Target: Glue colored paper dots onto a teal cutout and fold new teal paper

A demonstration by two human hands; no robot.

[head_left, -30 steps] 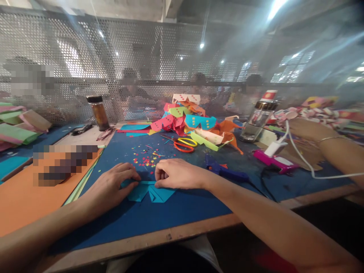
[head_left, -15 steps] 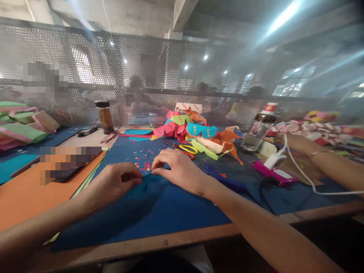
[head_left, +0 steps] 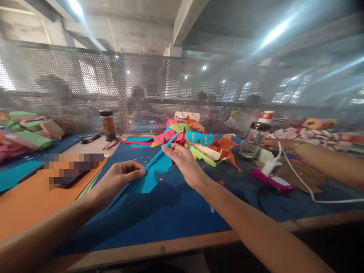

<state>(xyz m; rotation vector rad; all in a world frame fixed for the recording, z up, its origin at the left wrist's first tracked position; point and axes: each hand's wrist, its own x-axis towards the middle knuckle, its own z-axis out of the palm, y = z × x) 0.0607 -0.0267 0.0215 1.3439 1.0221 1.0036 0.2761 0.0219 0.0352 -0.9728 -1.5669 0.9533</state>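
Note:
A cut piece of bright blue paper (head_left: 151, 175) with a narrow fold along its upper edge is held tilted above the dark blue mat (head_left: 182, 223). My left hand (head_left: 125, 176) pinches the fold at its lower left. Farther up the same fold, my right hand (head_left: 182, 161) grips it between thumb and fingers. Small coloured paper scraps (head_left: 142, 158) lie behind the sheet. Beyond my hands is a pile of folded paper masks (head_left: 199, 138) in blue, red, green, white and orange.
Orange paper sheets (head_left: 31, 206) with a phone (head_left: 75, 177) on top lie at left. A dark-lidded jar (head_left: 108, 127) stands behind. To the right are a glass bottle (head_left: 251, 141), a magenta power strip (head_left: 273, 181) with a white cable, and another person's arm (head_left: 327, 163).
The blue paper has come up off the mat and now shows its cut shape. My right hand has moved slightly right along the fold. The camera view has tipped upward.

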